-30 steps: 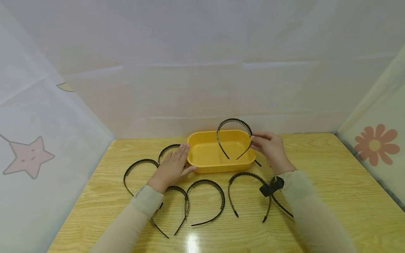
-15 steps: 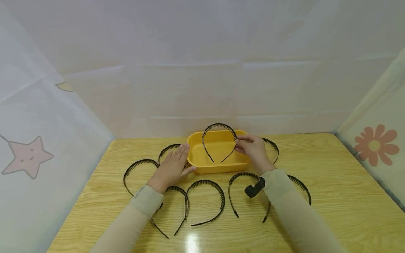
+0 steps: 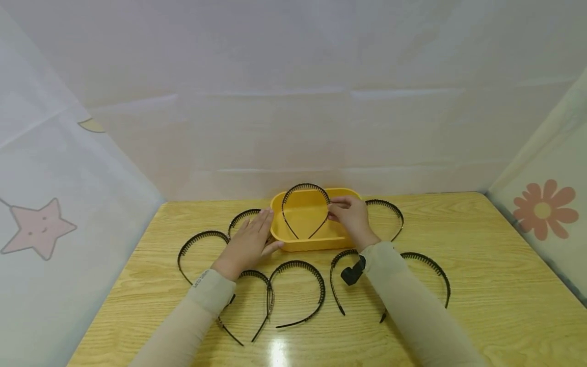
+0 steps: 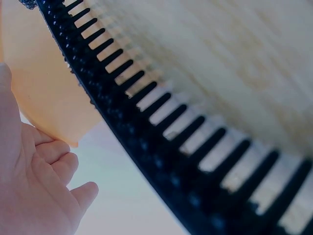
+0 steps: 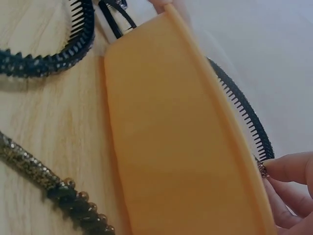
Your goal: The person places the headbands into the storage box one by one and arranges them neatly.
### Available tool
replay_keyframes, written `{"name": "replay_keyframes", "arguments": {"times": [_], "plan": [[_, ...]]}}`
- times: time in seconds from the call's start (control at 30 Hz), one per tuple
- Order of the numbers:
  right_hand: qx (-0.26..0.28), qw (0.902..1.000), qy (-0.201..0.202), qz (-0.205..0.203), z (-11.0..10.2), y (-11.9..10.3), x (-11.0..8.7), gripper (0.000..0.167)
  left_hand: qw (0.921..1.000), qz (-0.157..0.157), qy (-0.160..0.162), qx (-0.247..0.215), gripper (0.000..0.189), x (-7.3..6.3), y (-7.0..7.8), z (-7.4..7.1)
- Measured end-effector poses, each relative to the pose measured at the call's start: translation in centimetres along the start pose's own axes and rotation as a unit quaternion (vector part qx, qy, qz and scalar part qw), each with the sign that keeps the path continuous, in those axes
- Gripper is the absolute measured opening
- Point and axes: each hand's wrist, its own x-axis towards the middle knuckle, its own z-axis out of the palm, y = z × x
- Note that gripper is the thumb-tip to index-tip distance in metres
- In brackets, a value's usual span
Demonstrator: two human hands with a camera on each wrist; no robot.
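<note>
A black toothed headband point(image 3: 305, 185) stands with its ends down inside the yellow tub point(image 3: 321, 245). My right hand point(image 3: 350, 216) pinches that headband by its right side, over the tub's interior. In the right wrist view, fingertips point(image 5: 288, 169) hold the headband point(image 5: 247, 115) beyond the tub's wall point(image 5: 171, 127). My left hand point(image 3: 249, 242) lies against the tub's left end with its fingers extended. The left wrist view shows the left hand point(image 4: 44, 176) touching the tub point(image 4: 49, 83), with a toothed headband point(image 4: 137, 132) close to the camera.
Several more headbands lie on the wooden table point(image 3: 495, 285): one headband point(image 3: 300, 262) at the front middle, one headband point(image 3: 202, 233) at the left, one headband point(image 3: 387, 204) right of the tub, one headband point(image 3: 428, 259) by the right sleeve. A pale curtain point(image 3: 293, 127) hangs behind.
My right hand has carried the headband leftward and lower, from the tub's right side to its middle. The left hand and the tub have stayed in place.
</note>
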Motion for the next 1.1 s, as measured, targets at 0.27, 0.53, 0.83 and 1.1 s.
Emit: {"name": "replay_keyframes", "arguments": {"times": [0.27, 0.53, 0.83, 1.1], "plan": [[-0.064, 0.9979, 0.003, -0.012, 0.7, 0.5, 0.0, 0.027, 1.0, 0.003, 0.0, 0.0, 0.089, 0.0, 0.0, 0.0], [-0.125, 0.992, -0.011, -0.017, 1.0, 0.5, 0.2, 0.025, 1.0, 0.004, 0.001, 0.0, 0.089, 0.1, 0.0, 0.0], [-0.198, 0.9798, -0.021, -0.02, 1.6, 0.6, 0.4, 0.024, 1.0, -0.001, -0.002, -0.003, 0.088, 0.0, 0.0, -0.1], [-0.222, 0.9736, -0.05, -0.021, 1.6, 0.5, 0.3, 0.028, 1.0, -0.002, 0.001, -0.002, 0.088, 0.0, -0.1, 0.0]]}}
